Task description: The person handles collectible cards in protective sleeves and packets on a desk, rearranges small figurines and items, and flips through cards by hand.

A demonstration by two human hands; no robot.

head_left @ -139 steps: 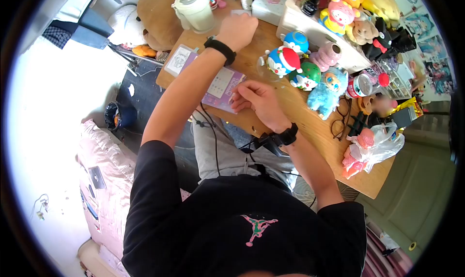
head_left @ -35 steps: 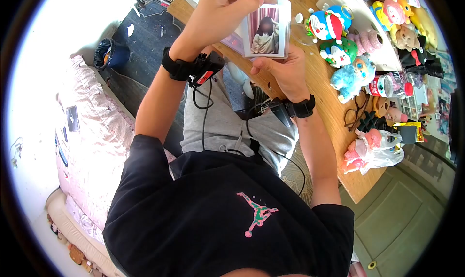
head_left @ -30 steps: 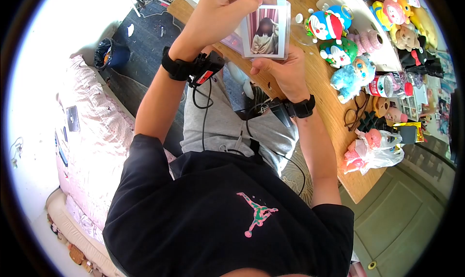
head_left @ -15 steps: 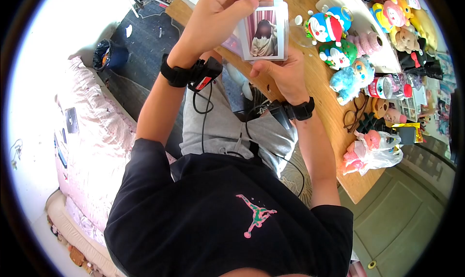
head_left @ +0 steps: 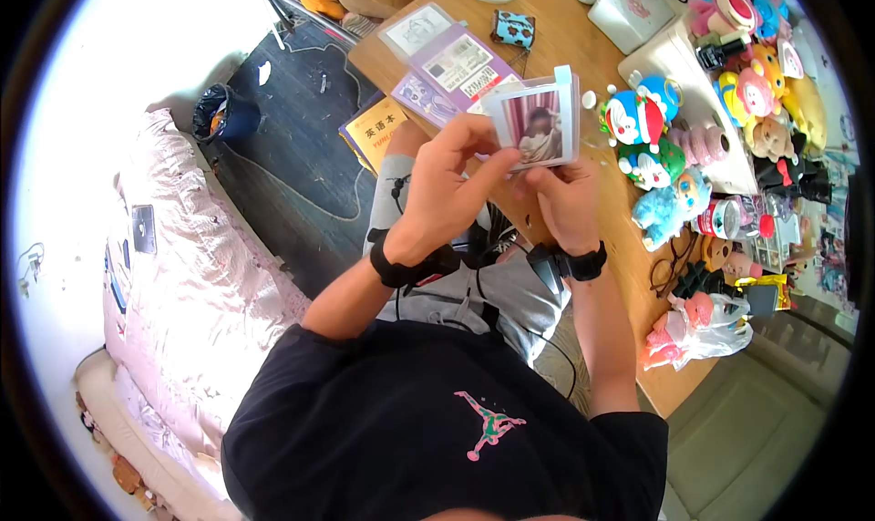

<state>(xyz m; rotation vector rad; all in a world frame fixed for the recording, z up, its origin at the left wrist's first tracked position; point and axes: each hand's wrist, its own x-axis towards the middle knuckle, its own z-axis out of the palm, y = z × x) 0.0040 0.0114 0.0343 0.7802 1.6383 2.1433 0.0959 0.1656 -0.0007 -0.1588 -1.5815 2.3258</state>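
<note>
A white-bordered instant photo in a clear sleeve is held up over the desk edge, and a light-blue tab shows at its top right. More clear or white sleeve edges show at its left; I cannot tell how many layers there are. My left hand pinches the lower left side, thumb in front. With fingers curled behind and thumb near the bottom edge, my right hand supports the lower right. Both wrists wear black straps with small devices. Beyond the photo lies a purple shipping package with a label.
The wooden desk holds a patterned blue pouch, a yellow workbook, and a white box. Along the right stand Doraemon figures, a blue plush, glasses and a plastic bag. A bin and bed are left.
My left hand has moved from the photo's top edge down to its lower left side. The photo sits lower in view, and more of the desk's far end shows.
</note>
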